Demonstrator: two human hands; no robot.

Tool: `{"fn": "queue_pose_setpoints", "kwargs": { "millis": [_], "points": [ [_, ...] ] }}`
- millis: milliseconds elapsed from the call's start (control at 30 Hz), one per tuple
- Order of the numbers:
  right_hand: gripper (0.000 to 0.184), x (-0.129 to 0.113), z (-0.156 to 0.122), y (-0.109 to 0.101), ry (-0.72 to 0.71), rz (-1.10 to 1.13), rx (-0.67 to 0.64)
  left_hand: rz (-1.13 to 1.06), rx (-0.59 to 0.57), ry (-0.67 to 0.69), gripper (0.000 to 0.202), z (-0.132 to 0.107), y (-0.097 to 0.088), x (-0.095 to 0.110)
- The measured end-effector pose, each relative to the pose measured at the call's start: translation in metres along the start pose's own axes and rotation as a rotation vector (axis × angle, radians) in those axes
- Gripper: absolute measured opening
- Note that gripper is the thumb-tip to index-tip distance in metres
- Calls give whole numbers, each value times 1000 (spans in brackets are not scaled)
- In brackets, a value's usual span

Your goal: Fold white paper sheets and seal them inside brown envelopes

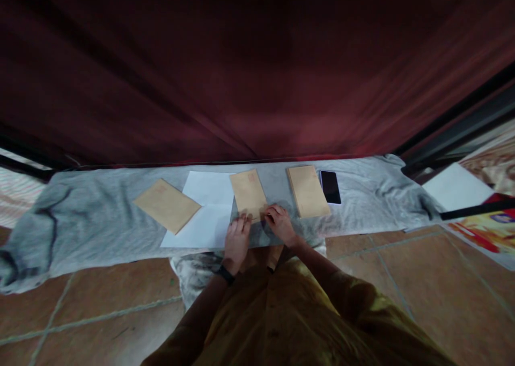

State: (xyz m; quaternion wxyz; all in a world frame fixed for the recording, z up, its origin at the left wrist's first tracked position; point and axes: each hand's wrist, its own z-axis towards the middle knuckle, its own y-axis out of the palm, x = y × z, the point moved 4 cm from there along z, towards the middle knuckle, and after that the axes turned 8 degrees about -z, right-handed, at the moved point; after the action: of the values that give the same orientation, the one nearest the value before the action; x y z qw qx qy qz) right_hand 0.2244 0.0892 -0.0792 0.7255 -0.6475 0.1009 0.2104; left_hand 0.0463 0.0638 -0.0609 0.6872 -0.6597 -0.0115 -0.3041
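A brown paper envelope (247,190) with faint red print lies in front of me on the grey cloth. At its near edge, my left hand (236,240) has its fingertips closed on the paper, towards the left corner. My right hand (280,224) is curled, with thumb and fingers pinched at the envelope's near right corner. Just left of it, a white paper sheet (213,224) with a crease across it lies flat. Another brown envelope (166,205) rests partly over that sheet. To the right sits a stack of brown envelopes (309,191).
A dark-screened phone (330,187) lies right of the stack. The grey cloth (366,194) covers a narrow bench against a dark red curtain (257,87). At the far right are a white sheet (458,188) and a colourful printed package (488,232). Tiled floor (116,323) shows below.
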Motion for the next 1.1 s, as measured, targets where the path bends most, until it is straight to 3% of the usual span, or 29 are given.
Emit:
{"fn": "queue_pose_setpoints", "kwargs": {
  "millis": [133,333,433,600,800,1100],
  "points": [
    [15,-4,-1,-3,8,-65,-18,-37,-69,130,50,-8,19,11],
    [37,-46,-22,0,-229,-62,25,10,-78,114,52,-14,38,3],
    [49,-56,-36,8,-237,-76,38,29,-58,117,56,-17,42,1],
    [53,-40,-46,14,-185,-169,62,97,24,139,55,-21,40,-2],
    [53,-15,-49,7,-130,-214,84,124,109,108,54,-31,26,-11],
    [53,-16,-48,2,-63,-249,4,162,163,102,56,-31,20,-2]
  ]
}}
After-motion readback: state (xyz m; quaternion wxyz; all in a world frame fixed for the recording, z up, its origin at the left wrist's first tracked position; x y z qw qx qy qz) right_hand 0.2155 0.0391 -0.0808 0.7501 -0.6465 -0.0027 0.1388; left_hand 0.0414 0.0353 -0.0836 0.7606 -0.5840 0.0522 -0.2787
